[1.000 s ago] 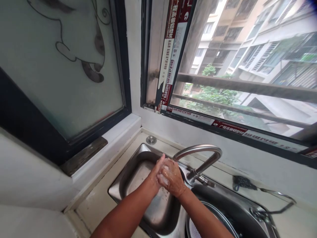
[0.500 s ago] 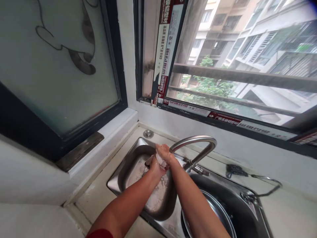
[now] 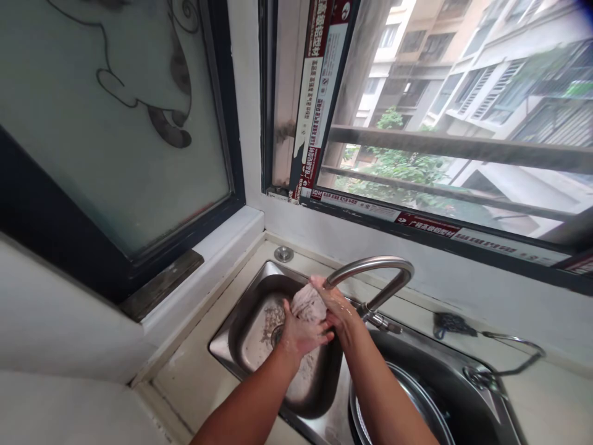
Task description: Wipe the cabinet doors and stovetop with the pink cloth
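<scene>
A wet, crumpled, whitish cloth (image 3: 309, 303) is held between my two hands just under the faucet spout, above the left sink basin (image 3: 241, 321). From the near side my left hand (image 3: 302, 337) cups it, thumb raised along its left edge and fingers reaching right. On the cloth's right side my right hand (image 3: 340, 307) grips it, with some fingers hidden behind the cloth and spout. The curved steel faucet (image 3: 370, 262) arches down to my right hand. Water and pale residue lie in the basin around the drain (image 3: 277, 335).
A round metal pan or lid (image 3: 428, 402) sits in the right basin, partly behind my right forearm. A dark mesh scrubber (image 3: 451, 324) and a bent metal rod (image 3: 523, 352) are at the back right. The window frame (image 3: 361, 210) borders the counter.
My hands were clasped tightly around the bunched cloth. Now they have parted somewhat and the cloth is more spread out. The basin floor shows less water, and the view has shifted slightly.
</scene>
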Tool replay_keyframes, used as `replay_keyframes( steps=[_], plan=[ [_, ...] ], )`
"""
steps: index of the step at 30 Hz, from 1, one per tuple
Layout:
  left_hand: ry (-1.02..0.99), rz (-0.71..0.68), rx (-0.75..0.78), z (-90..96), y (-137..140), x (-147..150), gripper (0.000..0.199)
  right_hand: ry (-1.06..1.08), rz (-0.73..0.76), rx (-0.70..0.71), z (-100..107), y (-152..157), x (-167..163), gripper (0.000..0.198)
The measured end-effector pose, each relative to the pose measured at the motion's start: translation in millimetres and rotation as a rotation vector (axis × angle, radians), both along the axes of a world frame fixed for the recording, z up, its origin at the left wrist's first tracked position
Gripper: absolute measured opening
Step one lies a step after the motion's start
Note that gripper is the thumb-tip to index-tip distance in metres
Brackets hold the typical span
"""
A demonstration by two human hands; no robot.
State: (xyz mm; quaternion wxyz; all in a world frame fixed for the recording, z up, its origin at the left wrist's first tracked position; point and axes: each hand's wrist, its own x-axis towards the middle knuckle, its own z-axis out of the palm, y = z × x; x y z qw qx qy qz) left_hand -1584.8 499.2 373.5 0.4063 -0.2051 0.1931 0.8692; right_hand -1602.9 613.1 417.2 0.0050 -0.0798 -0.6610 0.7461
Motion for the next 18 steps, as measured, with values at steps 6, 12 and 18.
replay_keyframes(
  steps=[6, 12, 18],
  plan=[
    [0.054, 0.277, 0.041, 24.1, 7, -36, 0.049, -0.099, -0.095, -0.22, -21, 25, 31, 0.058],
    [0.066, 0.316, 0.028, 30.6, 1, -33, 0.021, -0.223, -0.028, -0.267, -44, 15, 41, 0.071],
    [0.104, 0.277, -0.058, 15.9, -14, -26, 0.011, -0.071, -0.119, -0.038, -32, 8, 10, 0.061]
  ],
)
